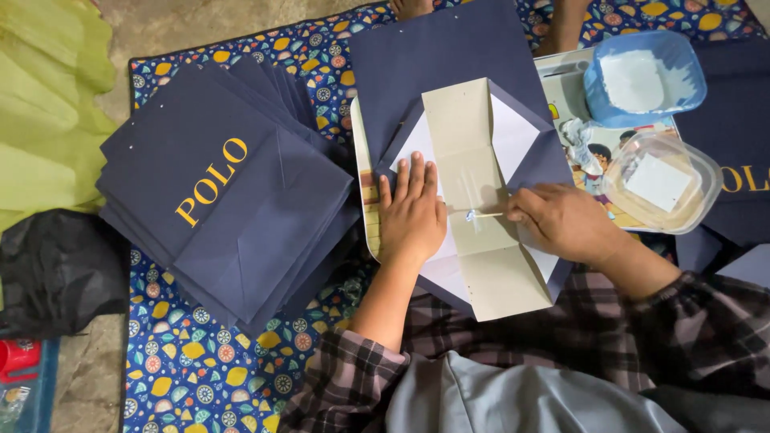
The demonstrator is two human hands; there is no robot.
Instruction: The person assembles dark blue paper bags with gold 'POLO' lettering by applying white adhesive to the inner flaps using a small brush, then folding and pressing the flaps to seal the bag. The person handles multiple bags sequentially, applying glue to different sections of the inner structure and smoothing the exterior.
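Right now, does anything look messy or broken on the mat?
Nothing looks broken or spilled. The stack of navy bags lies fanned and crooked. The left hand presses the flattened bag while the right hand holds a small stick.

Unfolded navy paper bag (473, 184), flat

Patterned mat (200, 377) covers floor: dark blue, printed with yellow lemons and round flower shapes. Bare grey-brown concrete floor (160, 24) shows beyond mat at top left and again at lower left edge. Crumpled yellow-green cloth (40, 104) lies along left side. Black bag (56, 269) sits below it. Red object (16, 354) at bottom left corner. Light soft, even, dim.
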